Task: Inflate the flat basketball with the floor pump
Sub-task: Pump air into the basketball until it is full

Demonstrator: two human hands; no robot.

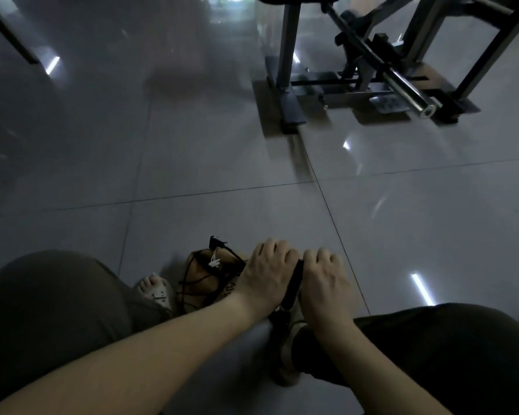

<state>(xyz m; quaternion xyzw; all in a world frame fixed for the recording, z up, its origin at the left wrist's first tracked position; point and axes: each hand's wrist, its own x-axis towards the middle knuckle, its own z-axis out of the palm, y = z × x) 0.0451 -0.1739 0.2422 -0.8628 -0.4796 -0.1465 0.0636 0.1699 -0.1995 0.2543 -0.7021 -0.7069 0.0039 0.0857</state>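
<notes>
Both hands sit on the pump handle [294, 277], one to each side of the shaft. The left hand [267, 272] and right hand [324, 281] have their fingers [282, 250] curled over the black bar and clamped on it, knuckles up. This even, two-handed grip probably lets the push go straight down the shaft rather than tipping the pump sideways.

The pump stands on the tiled floor [402, 235] between the person's knees, on the near side of the tile seam that runs across the floor. A shoe [288, 351] lies just below the hands, close to where the pump's foot should be. It likely pins the base, though the hands and shaft hide the contact, so I cannot tell.

The basketball [203, 284] lies on the floor just left of the hands, beside a sandalled foot [155, 290]. It looks slack and brownish, so I judge it far from full. A thin black hose [189, 280] loops over it (where the needle enters is not visible), and a small white tag [214, 261] hangs near its top. Keeping the ball close probably leaves the hose slack.

A weight machine [369, 64] stands well apart, toward the floor's far right.
</notes>
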